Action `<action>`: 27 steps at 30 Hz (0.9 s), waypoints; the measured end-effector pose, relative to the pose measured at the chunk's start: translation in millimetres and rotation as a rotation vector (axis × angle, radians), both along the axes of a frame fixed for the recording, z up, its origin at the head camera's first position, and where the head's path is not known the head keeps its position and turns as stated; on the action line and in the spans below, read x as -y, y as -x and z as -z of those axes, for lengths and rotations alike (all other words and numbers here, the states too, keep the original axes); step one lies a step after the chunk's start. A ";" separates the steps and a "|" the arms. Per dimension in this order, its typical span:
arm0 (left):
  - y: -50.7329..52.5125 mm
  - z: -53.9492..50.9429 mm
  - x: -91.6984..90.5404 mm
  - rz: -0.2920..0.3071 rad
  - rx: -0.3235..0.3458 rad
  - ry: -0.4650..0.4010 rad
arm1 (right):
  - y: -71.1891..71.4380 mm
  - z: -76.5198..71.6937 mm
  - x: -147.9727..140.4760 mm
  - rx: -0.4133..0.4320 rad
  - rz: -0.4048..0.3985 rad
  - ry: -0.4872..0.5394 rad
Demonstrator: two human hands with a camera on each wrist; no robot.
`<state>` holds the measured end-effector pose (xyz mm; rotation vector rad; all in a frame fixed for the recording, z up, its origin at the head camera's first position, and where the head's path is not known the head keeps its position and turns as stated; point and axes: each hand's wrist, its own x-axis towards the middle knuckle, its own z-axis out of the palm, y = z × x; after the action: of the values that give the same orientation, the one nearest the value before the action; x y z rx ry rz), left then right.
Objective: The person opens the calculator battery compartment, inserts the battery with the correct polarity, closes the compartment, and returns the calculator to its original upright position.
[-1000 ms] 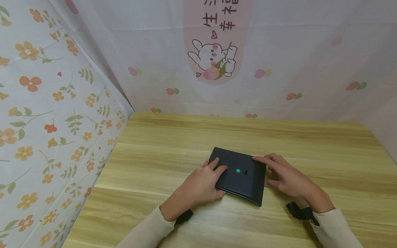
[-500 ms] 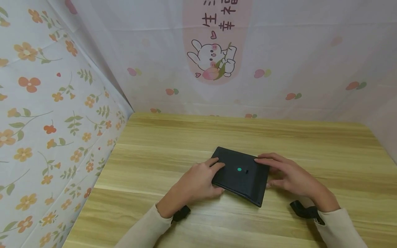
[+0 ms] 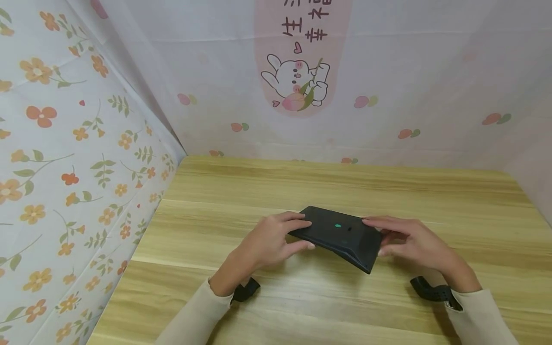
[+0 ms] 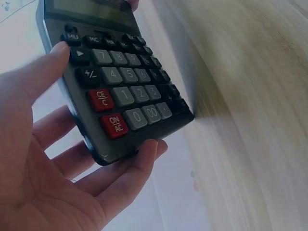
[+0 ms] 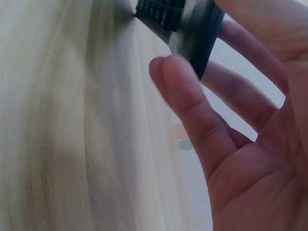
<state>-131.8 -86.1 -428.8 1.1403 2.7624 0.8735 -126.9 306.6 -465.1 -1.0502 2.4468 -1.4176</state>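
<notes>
A black desk calculator (image 3: 329, 227) is tilted above the table, its back with a green round sticker (image 3: 338, 225) turned up toward the head camera. My left hand (image 3: 276, 239) grips its left end, thumb on the near edge and fingers over the back. In the left wrist view the keypad side (image 4: 127, 86) shows grey number keys and two red keys, with part of the display (image 4: 96, 10) at the top. My right hand (image 3: 416, 239) holds the right end between thumb and fingers. Only a corner of the calculator (image 5: 192, 33) appears in the right wrist view.
The wood-grain table (image 3: 241, 191) spreads beneath both hands. A white curtain (image 3: 207, 72) with a printed rabbit hangs behind it, and a flowered cloth (image 3: 86, 158) hangs on the left. Black straps with mounts (image 3: 431, 290) sit at the wrists.
The calculator has gone from lying nearly flat, back up, to being raised and tilted. My left thumb has shifted to its near edge, and both hands have closed in on its ends.
</notes>
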 end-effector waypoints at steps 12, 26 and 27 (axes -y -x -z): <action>1.6 -2.6 1.3 -0.003 -0.016 -0.210 | -4.6 -13.0 -1.7 0.000 0.133 0.023; -1.6 -5.2 -3.4 -0.063 0.254 -0.323 | -6.9 -23.5 -1.8 -0.100 0.196 0.138; -1.8 -4.1 -4.3 -0.063 0.299 -0.338 | -7.6 -24.1 -1.6 -0.101 0.222 0.133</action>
<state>-130.0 -81.8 -424.7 0.8697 2.4792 1.4297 -119.2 308.2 -441.0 -0.9179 2.6431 -1.6515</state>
